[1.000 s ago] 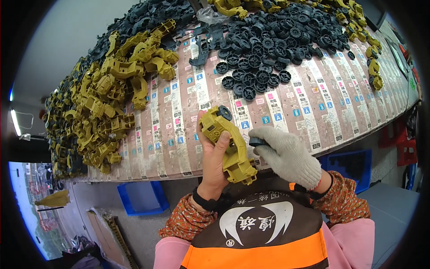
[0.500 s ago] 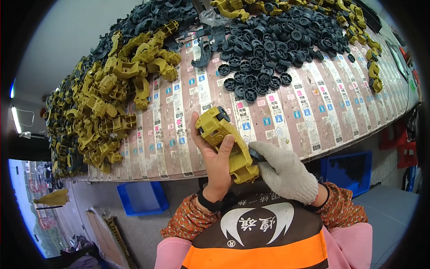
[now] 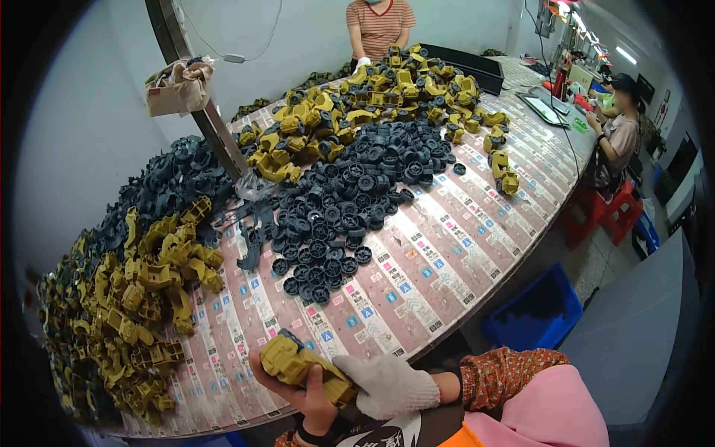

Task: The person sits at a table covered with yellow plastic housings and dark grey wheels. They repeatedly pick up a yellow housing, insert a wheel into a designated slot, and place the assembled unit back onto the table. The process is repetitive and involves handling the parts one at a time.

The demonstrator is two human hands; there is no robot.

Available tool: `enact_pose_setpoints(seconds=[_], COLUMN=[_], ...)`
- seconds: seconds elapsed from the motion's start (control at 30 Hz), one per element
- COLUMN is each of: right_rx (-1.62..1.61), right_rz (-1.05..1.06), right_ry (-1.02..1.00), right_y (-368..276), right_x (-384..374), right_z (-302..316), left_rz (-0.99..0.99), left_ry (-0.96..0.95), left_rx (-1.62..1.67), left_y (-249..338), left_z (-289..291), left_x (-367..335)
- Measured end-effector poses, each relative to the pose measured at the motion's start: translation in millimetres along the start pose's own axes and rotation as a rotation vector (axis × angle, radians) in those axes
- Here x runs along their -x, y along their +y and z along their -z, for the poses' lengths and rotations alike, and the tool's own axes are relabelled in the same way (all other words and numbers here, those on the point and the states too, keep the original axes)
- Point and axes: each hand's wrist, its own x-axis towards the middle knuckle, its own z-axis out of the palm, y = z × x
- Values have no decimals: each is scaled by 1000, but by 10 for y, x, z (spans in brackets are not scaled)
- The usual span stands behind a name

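Near the table's front edge, my bare left hand (image 3: 316, 406) is wrapped round a yellow plastic toy truck body (image 3: 298, 363), thumb across its side. A dark wheel shows at the truck's far end. My right hand (image 3: 391, 384), in a light knitted glove, is closed against the truck's right side. Whatever is between its fingertips is hidden. Ahead of my hands lies a heap of black toy wheels (image 3: 328, 216). A pile of yellow truck bodies (image 3: 126, 320) is on my left, with dark plastic parts (image 3: 160, 182) behind it.
Yellow trucks with wheels (image 3: 402, 86) are heaped at the far side, before a black tray (image 3: 469, 67). A metal post (image 3: 197, 119) rises there. Co-workers sit at the back and right (image 3: 618, 134). A blue bin (image 3: 566, 283) and red stools (image 3: 622, 212) stand on the floor.
The view has swung up and right, bringing in the co-workers and the far table. My hands stay together on the truck. The dark wheel at my gloved fingertips is now hidden.
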Motion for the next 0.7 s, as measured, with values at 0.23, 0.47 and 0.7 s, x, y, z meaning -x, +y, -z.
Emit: enact_pose_setpoints(seconds=[0.23,0.47,0.7], right_rx=[75,-79,-709], right_rz=[6,-62,-297], right_ry=[-104,-109,93], right_y=[-111,-149,347], right_x=[-271,-581,-1389], right_z=[197,406,1351], left_rz=[142,287,505], left_ry=[55,-155,-115], left_rx=[63,384,157], left_y=[41,108,-96], left_z=[-118,-94,574], left_x=[-230,-490,-724])
